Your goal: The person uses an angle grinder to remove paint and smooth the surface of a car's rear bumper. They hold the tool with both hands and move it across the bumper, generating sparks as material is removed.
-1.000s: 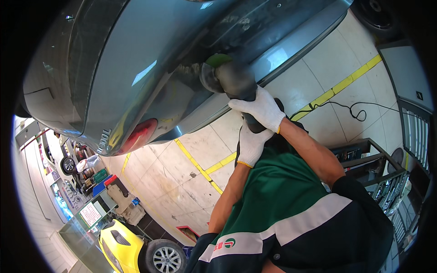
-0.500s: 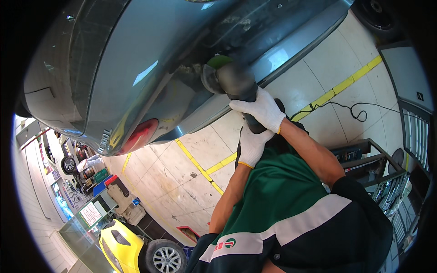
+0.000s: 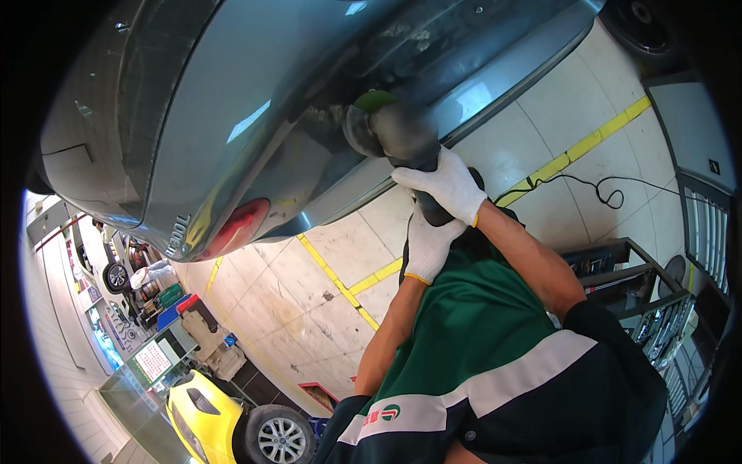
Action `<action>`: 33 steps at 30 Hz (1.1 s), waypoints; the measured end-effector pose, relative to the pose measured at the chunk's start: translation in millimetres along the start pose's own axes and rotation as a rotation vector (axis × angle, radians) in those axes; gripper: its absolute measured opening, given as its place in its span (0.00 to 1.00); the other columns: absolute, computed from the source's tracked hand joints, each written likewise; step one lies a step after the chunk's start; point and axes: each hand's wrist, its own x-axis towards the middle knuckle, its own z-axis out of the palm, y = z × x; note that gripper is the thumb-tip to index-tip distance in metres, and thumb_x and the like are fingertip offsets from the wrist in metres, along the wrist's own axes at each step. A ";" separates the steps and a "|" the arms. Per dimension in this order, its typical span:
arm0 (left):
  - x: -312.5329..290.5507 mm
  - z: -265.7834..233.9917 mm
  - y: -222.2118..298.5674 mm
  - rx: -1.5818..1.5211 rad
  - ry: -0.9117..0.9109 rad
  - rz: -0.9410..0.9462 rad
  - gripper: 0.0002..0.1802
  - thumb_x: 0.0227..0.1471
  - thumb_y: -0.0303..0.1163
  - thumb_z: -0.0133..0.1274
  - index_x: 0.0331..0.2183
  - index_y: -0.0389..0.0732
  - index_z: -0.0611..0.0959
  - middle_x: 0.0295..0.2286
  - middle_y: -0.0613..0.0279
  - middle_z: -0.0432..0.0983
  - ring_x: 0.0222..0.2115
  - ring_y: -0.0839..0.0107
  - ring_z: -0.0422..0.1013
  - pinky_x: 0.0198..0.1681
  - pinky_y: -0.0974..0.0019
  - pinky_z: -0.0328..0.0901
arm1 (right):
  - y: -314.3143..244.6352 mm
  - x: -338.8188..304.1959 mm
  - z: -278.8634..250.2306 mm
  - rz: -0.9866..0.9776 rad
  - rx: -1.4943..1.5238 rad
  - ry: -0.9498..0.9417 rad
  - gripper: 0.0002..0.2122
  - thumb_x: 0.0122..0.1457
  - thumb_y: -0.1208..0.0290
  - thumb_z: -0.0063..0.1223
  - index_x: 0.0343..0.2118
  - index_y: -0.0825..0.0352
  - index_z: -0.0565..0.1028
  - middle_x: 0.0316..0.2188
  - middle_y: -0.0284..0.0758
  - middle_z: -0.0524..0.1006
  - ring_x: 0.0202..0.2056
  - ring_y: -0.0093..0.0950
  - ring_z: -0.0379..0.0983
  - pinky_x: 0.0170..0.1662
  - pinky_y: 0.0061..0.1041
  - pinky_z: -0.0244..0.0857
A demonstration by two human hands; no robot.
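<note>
Both my hands wear white knit gloves and grip a dark angle grinder [image 3: 421, 162]. My right hand [image 3: 450, 185] is closed round the body behind its head, thumb pointing left. Lower down, my left hand [image 3: 431, 243] wraps the rear part of the body. The grinder's head is smeared, and a round guard or disc with a green part [image 3: 375, 100] shows at its front. That end is at the dark, scuffed lower section of a grey-blue car [image 3: 232, 69]; I cannot tell whether it touches. A red tail light [image 3: 238, 226] lies to the left.
A black cord [image 3: 603, 185] runs over the tiled floor with yellow lines [image 3: 568, 158]. To my right stands a metal tool cart [image 3: 645, 282], beside a grey cabinet [image 3: 688, 127]. A yellow car part [image 3: 205, 417] and a wheel [image 3: 280, 437] are at lower left.
Almost nothing differs. The grinder and my right hand have shifted very slightly to the right; both hands keep their grip.
</note>
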 end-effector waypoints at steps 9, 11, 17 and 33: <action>-1.6 -1.4 -4.5 -0.024 0.009 0.012 0.40 0.47 0.36 0.69 0.58 0.31 0.72 0.51 0.53 0.79 0.52 0.62 0.75 0.58 0.61 0.67 | 7.7 1.4 1.9 -0.045 0.000 0.017 0.20 0.54 0.63 0.72 0.44 0.70 0.78 0.31 0.33 0.81 0.29 0.22 0.77 0.36 0.25 0.73; -3.0 -0.4 -7.6 -0.022 0.028 0.034 0.40 0.47 0.35 0.69 0.58 0.31 0.73 0.50 0.53 0.79 0.52 0.63 0.75 0.58 0.62 0.67 | 2.9 -3.5 3.6 -0.055 -0.003 0.028 0.21 0.54 0.63 0.72 0.45 0.71 0.78 0.31 0.34 0.81 0.30 0.22 0.77 0.37 0.25 0.73; -1.7 -2.1 1.1 -0.039 0.001 -0.004 0.42 0.45 0.37 0.71 0.58 0.33 0.73 0.50 0.51 0.80 0.52 0.62 0.76 0.57 0.61 0.69 | 2.2 0.0 0.7 -0.012 -0.052 0.002 0.22 0.53 0.61 0.72 0.45 0.70 0.79 0.33 0.34 0.82 0.32 0.23 0.77 0.39 0.26 0.73; -3.2 0.7 -3.8 -0.056 0.026 0.009 0.41 0.46 0.35 0.71 0.59 0.32 0.73 0.50 0.54 0.79 0.52 0.63 0.75 0.57 0.62 0.68 | 8.7 1.6 1.8 -0.047 -0.018 -0.001 0.21 0.54 0.62 0.72 0.46 0.70 0.79 0.33 0.33 0.82 0.32 0.22 0.76 0.39 0.25 0.73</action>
